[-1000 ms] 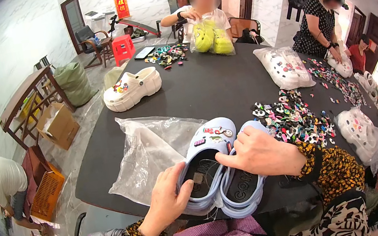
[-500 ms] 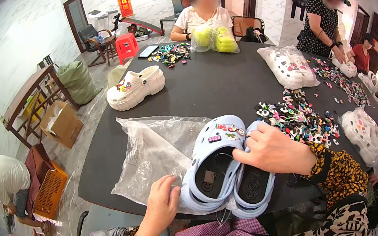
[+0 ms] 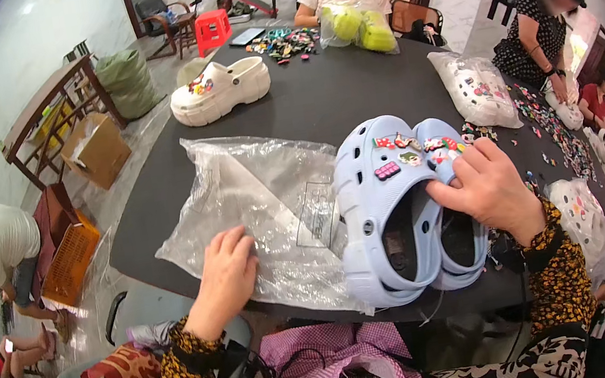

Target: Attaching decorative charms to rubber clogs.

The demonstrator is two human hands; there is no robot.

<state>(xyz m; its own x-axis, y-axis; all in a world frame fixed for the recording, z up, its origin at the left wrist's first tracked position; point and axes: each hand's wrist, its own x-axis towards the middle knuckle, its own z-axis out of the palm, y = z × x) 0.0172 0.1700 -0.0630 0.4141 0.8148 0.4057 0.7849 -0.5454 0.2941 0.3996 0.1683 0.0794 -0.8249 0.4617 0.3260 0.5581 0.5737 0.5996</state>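
Observation:
A pair of light blue clogs [image 3: 367,203] with colourful charms on the toes stands at the table's near edge, the two shoes side by side. My right hand [image 3: 492,188] is closed on the right-hand clog, fingers over its toe and thumb at the opening. To the left lies a clear plastic bag [image 3: 255,188], flat and wrinkled. My left hand [image 3: 226,279] is at the bag's near edge, its fingers bent together over the film; the fingertips are partly hidden.
A white clog with charms [image 3: 221,91] stands farther back on the dark table [image 3: 328,99]. Loose charms [image 3: 559,123] lie along the right side, near bagged white clogs [image 3: 477,88] and another bagged pair [image 3: 585,221]. Across the table, a person holds bagged yellow-green clogs [image 3: 358,28]. Others work at right.
The blue clogs have shifted right and turned more upright under my right hand, now closer together. My left hand has moved left, away from the clogs, onto the bag's edge. The view has shifted.

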